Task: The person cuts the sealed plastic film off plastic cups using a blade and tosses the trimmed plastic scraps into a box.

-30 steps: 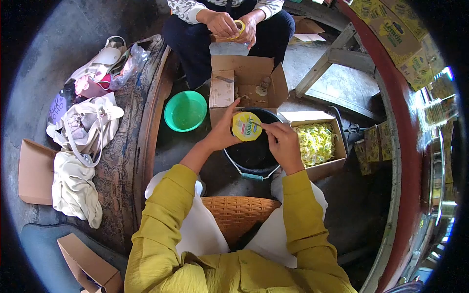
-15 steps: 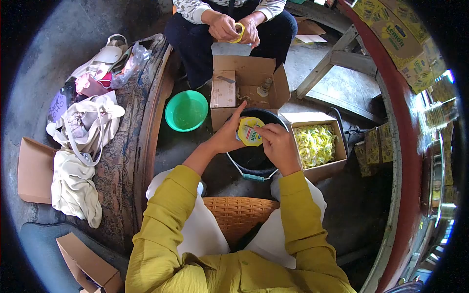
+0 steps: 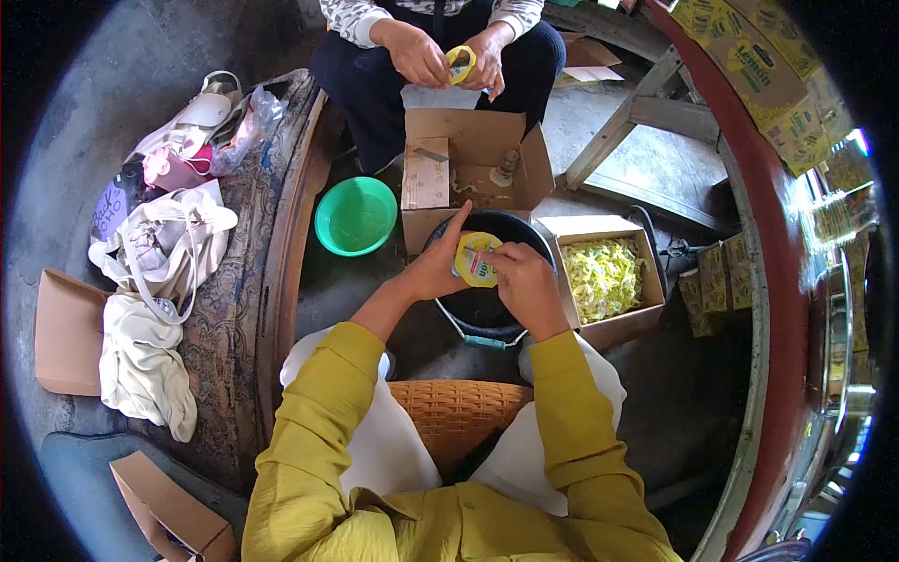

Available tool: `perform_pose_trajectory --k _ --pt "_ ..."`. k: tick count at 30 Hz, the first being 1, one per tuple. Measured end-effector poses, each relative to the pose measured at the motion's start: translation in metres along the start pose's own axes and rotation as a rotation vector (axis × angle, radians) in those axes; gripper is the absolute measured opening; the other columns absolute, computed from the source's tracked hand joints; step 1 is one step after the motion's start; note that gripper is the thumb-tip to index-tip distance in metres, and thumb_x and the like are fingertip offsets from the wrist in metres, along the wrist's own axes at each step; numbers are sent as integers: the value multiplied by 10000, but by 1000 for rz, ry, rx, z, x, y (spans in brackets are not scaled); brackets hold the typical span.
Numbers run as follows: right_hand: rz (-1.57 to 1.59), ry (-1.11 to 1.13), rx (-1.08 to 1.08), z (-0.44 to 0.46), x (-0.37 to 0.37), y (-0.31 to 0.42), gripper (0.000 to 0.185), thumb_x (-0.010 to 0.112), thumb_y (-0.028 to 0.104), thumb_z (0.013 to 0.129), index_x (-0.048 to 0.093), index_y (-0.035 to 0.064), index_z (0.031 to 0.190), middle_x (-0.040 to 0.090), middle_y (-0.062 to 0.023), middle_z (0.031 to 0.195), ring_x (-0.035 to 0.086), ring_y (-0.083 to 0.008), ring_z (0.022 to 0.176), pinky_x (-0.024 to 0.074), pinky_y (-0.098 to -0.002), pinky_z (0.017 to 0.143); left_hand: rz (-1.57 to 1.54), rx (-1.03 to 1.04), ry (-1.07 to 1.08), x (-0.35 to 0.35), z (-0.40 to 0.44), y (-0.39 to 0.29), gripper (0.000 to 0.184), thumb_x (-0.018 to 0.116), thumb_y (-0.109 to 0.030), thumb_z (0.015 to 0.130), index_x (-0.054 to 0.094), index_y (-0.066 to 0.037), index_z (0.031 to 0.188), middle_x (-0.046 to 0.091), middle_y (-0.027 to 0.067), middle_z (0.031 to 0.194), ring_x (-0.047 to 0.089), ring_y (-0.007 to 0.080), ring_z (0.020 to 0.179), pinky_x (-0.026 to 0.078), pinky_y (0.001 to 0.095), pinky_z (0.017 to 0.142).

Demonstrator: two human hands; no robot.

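My left hand (image 3: 434, 271) holds a small yellow container with a lemon label (image 3: 477, 260), its fingers wrapped round the side and the thumb side raised. The printed face, with an angular yellow rim, is turned up toward me. My right hand (image 3: 526, 283) is closed in a pinch against the right part of that face; whatever lies between its fingertips is too small to make out. Both hands are above a black bucket (image 3: 493, 325) with a green handle grip.
Across from me, a person's hands (image 3: 417, 54) hold a yellow-rimmed piece (image 3: 460, 65). Between us stands an open cardboard box (image 3: 468, 120) with a small glass inside. A green basin (image 3: 357, 216) sits left; a carton of yellow wrapped pieces (image 3: 600, 281) is right. A wooden bench (image 3: 229, 309) holds bags.
The container in my left hand has tilted slightly, and my right fingertips have shifted a little across its face. The other person's hands have turned the yellow-rimmed piece.
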State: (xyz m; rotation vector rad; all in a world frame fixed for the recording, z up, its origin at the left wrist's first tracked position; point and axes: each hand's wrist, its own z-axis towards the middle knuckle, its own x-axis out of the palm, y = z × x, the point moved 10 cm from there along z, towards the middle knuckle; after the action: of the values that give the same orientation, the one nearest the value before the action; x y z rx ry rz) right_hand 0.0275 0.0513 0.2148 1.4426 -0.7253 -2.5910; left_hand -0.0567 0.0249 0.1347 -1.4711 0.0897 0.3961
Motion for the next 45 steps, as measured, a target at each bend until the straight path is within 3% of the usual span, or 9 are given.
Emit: perform_pose_trajectory --k 15,18,27,36,39,45 --pt "-55 87 60 -3 10 -12 205 567 -14 699 672 69 854 595 -82 784 577 -261 743 482 -355 665 68 38 -22 0 0 -4 1122 739 -19 626 -69 -128 1397 490 157 1159 516 277 1041 408 352 903" --pt "-100 121 41 -3 12 -13 253 571 -6 651 667 66 873 600 -87 796 586 -239 775 497 -334 692 67 -1 -18 -2 1 0 1121 735 -13 626 -71 -129 1397 498 159 1147 519 275 1036 406 350 906" --pt "-172 194 33 -2 30 -17 266 563 -6 651 674 92 872 601 -82 792 586 -235 781 492 -334 700 93 1 -17 1 2 5 1122 735 -10 618 -67 -122 1395 512 171 1140 512 288 1052 401 353 915" --pt "-104 185 44 -8 27 -34 197 548 13 728 675 86 859 597 -66 777 574 -256 753 477 -353 669 177 -8 -91 -15 -5 12 1093 729 -21 625 -42 -115 1394 508 192 1151 515 321 1060 402 381 915" --pt "-121 191 49 -9 24 -37 259 534 2 668 678 101 859 599 -67 781 581 -241 793 483 -342 702 204 -16 -120 -18 -7 14 1094 735 -32 629 -43 -116 1394 500 198 1163 514 324 1062 400 382 917" --pt "-111 163 67 -14 16 -49 263 523 -6 673 678 100 858 598 -72 786 579 -250 790 482 -343 707 181 4 -112 -18 -5 10 1113 756 -62 627 -52 -105 1392 460 203 1213 486 317 1102 380 371 940"
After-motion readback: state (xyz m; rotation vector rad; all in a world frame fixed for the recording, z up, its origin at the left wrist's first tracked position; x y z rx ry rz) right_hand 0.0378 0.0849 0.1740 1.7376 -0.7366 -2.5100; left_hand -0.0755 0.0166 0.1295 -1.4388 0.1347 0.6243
